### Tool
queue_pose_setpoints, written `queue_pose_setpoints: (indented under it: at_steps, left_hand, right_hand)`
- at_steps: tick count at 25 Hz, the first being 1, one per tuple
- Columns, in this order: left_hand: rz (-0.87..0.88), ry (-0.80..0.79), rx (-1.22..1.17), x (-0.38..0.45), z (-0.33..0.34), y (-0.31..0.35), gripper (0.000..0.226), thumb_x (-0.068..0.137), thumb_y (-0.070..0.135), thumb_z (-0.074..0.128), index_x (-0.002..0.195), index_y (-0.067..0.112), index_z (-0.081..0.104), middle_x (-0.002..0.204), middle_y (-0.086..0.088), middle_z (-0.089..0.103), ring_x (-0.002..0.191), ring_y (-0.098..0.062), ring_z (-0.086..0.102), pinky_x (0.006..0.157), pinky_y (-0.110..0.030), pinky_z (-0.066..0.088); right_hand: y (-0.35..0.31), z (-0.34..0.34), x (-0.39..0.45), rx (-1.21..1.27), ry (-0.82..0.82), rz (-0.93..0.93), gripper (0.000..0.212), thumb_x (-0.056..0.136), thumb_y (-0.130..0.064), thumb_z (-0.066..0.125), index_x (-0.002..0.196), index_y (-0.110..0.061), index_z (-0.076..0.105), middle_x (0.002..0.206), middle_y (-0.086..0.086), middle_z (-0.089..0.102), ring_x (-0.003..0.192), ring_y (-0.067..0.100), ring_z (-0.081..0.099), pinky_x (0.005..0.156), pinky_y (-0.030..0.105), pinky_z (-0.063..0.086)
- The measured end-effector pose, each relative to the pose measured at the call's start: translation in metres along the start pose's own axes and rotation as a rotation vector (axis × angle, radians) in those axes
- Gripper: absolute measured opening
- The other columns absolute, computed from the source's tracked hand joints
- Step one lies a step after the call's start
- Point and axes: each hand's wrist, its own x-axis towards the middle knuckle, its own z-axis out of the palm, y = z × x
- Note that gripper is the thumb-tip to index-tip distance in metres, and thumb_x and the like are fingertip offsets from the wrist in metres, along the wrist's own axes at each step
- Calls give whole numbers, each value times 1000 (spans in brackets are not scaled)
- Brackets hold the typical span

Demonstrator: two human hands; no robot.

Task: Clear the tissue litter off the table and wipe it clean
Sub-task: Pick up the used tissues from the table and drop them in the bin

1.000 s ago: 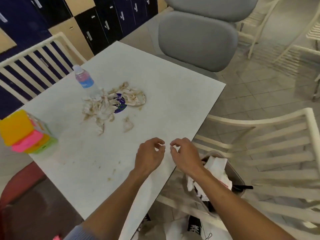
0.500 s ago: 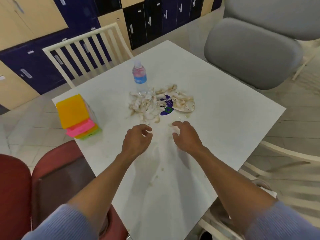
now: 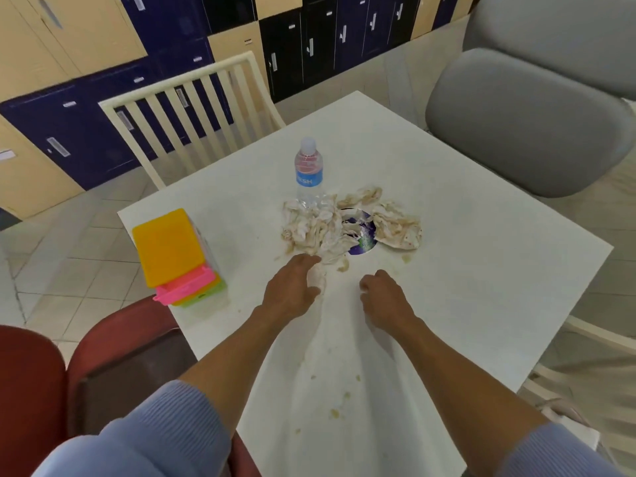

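Observation:
A heap of stained, crumpled tissues [image 3: 318, 228] lies in the middle of the white table [image 3: 488, 270], partly covering a round purple disc [image 3: 363, 237]. My left hand [image 3: 292, 290] rests at the heap's near edge, fingers and thumb closed around a small white tissue piece [image 3: 317, 279]. My right hand [image 3: 382, 299] sits on the table a little to the right, apart from the heap, fingers curled in with nothing clearly in them. Brown crumbs [image 3: 335, 413] and smears dot the near part of the table between my forearms.
A water bottle [image 3: 308, 173] stands upright just behind the heap. A stack of coloured boxes [image 3: 172, 251] sits at the table's left corner. A cream slatted chair [image 3: 192, 108], a grey padded chair [image 3: 530, 122] and a red chair [image 3: 31, 380] surround the table.
My view swung from the table's right edge and the bin back to the table. Both hands moved forward toward the heap, and the left hand closed on the loose tissue piece.

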Motion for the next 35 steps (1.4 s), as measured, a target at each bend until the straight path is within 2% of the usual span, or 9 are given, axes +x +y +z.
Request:
queue_pose_setpoints:
  at_steps: [3,6,9,14,19,23,28,32,35]
  left_hand:
    - [29,-40,77,10,7,-1,50,91,26,62,139,28,47,150,3,40,134,-22,40,105,-34,37]
    - [13,31,84,10,12,-2,34,88,21,65,121,24,65,129,2,61,117,-21,51,89,-29,41]
    - [-12,104,86,6,16,5,26,88,23,65,113,21,70,114,-2,69,108,-23,54,81,-29,42]
    - [-79,132,-233,-16,16,50,26,80,34,72,103,22,73,98,0,71,94,-20,63,78,-29,49]
    - [-7,77,-403,-50,34,128,21,76,29,79,96,25,73,81,6,66,71,-4,59,65,-14,43]
    - [68,-8,-494,-79,67,187,15,75,26,79,87,26,71,73,8,65,63,-4,58,56,-8,43]
    - [197,-130,-473,-118,122,255,17,76,19,78,80,23,62,71,8,64,57,-4,53,56,-13,44]
    - [253,-218,-375,-136,170,288,22,76,19,78,73,24,56,74,8,63,66,-9,57,58,-18,45]
    - [285,-269,-258,-146,208,305,21,76,19,76,75,22,56,78,10,58,72,-9,54,62,-20,42]
  right_hand:
    - [0,-1,-4,34,-7,-20,26,83,1,49,103,-7,65,109,11,60,99,27,57,72,26,36]
    - [4,-5,-13,213,40,-21,23,83,1,51,96,-7,69,98,7,67,85,18,58,67,21,37]
    - [8,-15,-25,357,94,-15,19,86,-3,52,90,-11,69,86,-3,65,74,10,56,60,11,37]
    - [33,-40,-57,495,212,34,12,87,-11,60,84,-18,69,80,-8,65,69,2,58,59,7,39]
    - [98,-66,-119,616,293,142,11,88,-13,62,81,-20,68,69,-3,64,58,8,60,57,17,47]
    - [166,-67,-172,656,346,272,5,88,-13,65,85,-17,66,63,-4,60,57,13,58,53,22,44]
    - [262,-41,-244,513,347,400,18,86,-9,64,75,-22,60,72,-3,59,68,14,56,58,16,40]
    - [308,-18,-276,445,317,509,34,83,-6,62,66,-33,53,75,-7,61,74,14,59,66,27,44]
    - [330,-7,-285,471,299,612,21,86,-4,57,76,-21,65,80,-1,66,76,15,60,68,28,46]
